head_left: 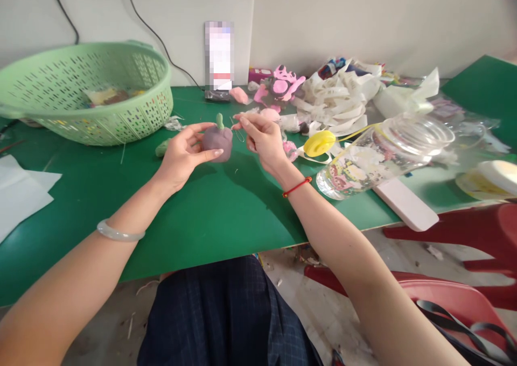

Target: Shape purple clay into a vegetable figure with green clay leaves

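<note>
My left hand (181, 153) is closed round a dull purple, rounded fruit-shaped piece (217, 146), like modelling clay or felt, with a short green stem (220, 120) standing on top. It is held just above the green table. Right beside it, the thumb and fingers of my right hand (262, 137) are pinched together. A thin looped strand (239, 133), like wire or thread, shows by those fingertips; whether they hold it I cannot make out. Behind my left hand lies a small green lump (162, 148), partly hidden.
A green perforated basket (157, 107) stands at the left, white paper (24, 188) before it. A phone (219, 56) leans on the wall. Pink figures (280, 86), white strips (343, 94), a clear bottle (355, 161) and a white power bank (407, 204) crowd the right. A red chair (452, 296) is below.
</note>
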`<action>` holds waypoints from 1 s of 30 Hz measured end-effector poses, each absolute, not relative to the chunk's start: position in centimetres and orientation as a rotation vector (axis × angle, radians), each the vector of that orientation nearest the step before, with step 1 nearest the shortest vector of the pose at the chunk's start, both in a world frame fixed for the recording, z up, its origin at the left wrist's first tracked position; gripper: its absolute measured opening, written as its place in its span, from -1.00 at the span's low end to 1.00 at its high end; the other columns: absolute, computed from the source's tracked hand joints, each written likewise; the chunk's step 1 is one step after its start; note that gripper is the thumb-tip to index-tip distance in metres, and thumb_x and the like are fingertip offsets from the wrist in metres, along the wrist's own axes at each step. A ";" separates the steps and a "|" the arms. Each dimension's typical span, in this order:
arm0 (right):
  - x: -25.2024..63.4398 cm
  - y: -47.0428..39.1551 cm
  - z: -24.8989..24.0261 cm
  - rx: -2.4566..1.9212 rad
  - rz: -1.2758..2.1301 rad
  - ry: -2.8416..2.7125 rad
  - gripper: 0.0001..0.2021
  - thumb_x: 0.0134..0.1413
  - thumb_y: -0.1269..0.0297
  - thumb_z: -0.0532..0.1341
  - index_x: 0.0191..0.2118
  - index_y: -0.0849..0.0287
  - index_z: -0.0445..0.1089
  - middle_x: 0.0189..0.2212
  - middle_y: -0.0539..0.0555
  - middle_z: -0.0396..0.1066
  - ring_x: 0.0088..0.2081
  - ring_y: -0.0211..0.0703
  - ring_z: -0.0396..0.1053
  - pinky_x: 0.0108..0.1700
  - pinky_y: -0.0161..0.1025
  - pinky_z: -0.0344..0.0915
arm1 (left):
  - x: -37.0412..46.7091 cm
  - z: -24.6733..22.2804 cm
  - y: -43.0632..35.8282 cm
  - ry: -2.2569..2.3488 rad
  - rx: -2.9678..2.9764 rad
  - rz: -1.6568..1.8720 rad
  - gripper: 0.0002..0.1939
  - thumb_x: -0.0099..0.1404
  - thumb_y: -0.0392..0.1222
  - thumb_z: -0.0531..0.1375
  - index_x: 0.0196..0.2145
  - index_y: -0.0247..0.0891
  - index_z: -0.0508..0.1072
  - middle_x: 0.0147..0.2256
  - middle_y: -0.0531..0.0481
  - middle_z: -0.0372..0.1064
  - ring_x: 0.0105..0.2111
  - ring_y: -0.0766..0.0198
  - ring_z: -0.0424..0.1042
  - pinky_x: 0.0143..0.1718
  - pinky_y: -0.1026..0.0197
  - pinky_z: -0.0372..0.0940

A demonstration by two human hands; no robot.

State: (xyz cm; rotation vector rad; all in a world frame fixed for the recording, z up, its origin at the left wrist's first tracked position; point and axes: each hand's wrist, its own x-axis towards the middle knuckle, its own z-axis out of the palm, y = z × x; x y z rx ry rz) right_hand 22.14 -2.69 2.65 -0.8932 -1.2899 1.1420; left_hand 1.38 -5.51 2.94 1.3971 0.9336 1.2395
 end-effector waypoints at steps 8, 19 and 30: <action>22.0 -2.5 2.5 -0.973 1.110 -1.219 -0.47 0.14 -0.32 0.36 -0.23 0.13 0.55 -0.50 0.00 0.45 -0.58 -0.36 0.21 -0.62 -0.33 0.12 | 1.4 2.9 -5.6 0.938 1.424 1.216 -0.33 -0.01 -0.22 0.56 0.07 -0.20 0.52 -0.03 -0.13 0.58 0.11 -0.09 0.56 0.18 -0.17 0.49; 22.4 -2.5 2.4 -0.901 1.196 -1.247 -0.58 0.11 -0.12 0.47 -0.08 0.08 0.57 -0.31 -0.02 0.58 -0.60 -0.44 0.20 -0.59 -0.35 0.15 | 0.8 2.7 -4.6 0.922 1.370 1.276 -0.32 -0.04 -0.19 0.56 0.06 -0.18 0.53 -0.03 -0.13 0.58 0.09 -0.08 0.57 0.14 -0.15 0.50; 22.0 -2.5 2.6 -0.957 1.204 -1.191 -0.51 0.14 -0.27 0.39 -0.29 0.14 0.51 -0.52 -0.07 0.43 -0.64 -0.43 0.13 -0.63 -0.34 0.01 | 0.9 2.2 -4.3 0.937 1.341 1.279 -0.31 -0.06 -0.20 0.57 0.05 -0.20 0.53 -0.03 -0.14 0.59 0.09 -0.06 0.57 0.16 -0.14 0.50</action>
